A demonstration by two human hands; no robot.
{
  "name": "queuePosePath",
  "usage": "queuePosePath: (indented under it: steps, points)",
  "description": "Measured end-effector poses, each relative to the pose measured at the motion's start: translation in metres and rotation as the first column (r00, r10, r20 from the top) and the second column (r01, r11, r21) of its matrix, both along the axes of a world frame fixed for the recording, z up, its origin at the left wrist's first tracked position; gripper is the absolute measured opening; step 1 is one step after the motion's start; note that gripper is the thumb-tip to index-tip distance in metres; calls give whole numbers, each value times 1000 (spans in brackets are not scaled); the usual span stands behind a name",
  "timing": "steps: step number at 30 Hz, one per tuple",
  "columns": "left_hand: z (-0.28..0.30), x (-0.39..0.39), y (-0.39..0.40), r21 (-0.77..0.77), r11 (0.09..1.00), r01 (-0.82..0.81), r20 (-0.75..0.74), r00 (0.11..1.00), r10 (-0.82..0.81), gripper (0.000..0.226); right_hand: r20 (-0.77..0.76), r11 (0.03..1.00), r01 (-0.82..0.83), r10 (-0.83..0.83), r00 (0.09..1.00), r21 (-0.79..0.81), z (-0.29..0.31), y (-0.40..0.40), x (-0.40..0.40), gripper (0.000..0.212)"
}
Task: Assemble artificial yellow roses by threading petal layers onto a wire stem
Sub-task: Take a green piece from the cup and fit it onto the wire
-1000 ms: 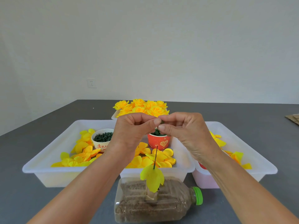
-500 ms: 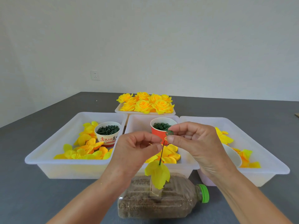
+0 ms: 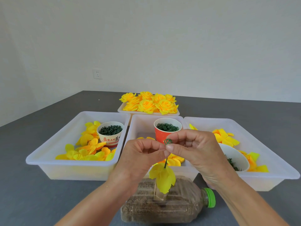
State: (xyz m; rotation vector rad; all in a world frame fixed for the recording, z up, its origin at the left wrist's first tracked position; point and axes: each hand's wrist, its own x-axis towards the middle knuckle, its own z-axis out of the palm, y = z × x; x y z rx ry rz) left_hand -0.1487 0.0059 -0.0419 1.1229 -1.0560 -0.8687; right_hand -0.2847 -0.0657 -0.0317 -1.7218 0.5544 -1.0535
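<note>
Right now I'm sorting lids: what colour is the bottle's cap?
Green, on the bottle cap, clearest in the head view.

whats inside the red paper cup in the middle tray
The red paper cup holds small dark green plastic rings, piled to near its rim. The left hand and right hand cover its lower part, so depth stays hidden.

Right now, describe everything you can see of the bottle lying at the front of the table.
The bottle is clear plastic and lies on its side on the grey table, in front of the middle white tray. Its green screw cap points right. It looks packed with brown, sand-like grains. A small cardboard-like piece sits in a slot on its upper side, and the wire stem with yellow petals rises from it. Neither hand touches the bottle itself.
</note>
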Motion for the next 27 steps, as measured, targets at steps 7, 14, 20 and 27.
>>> queuePosePath:
  steps: [7,14,20,27]
  points:
    - [-2,1,-1,11,1000,13,-20,1000,-13,14,-16,1000,11,-12,1000,-11,-2,0,-1,21]
    - [-3,0,-1,-2,1000,15,-26,1000,-15,11,-14,999,15,-16,1000,-38,-2,3,-2,23]
    - [-4,1,-3,-9,1000,13,-13,1000,-13,11,2,999,0,0,1000,-37,-1,4,-1,23]
    - [-5,2,-2,-6,1000,17,-10,1000,-17,6,-14,999,19,-20,1000,-44,-1,3,-4,24]
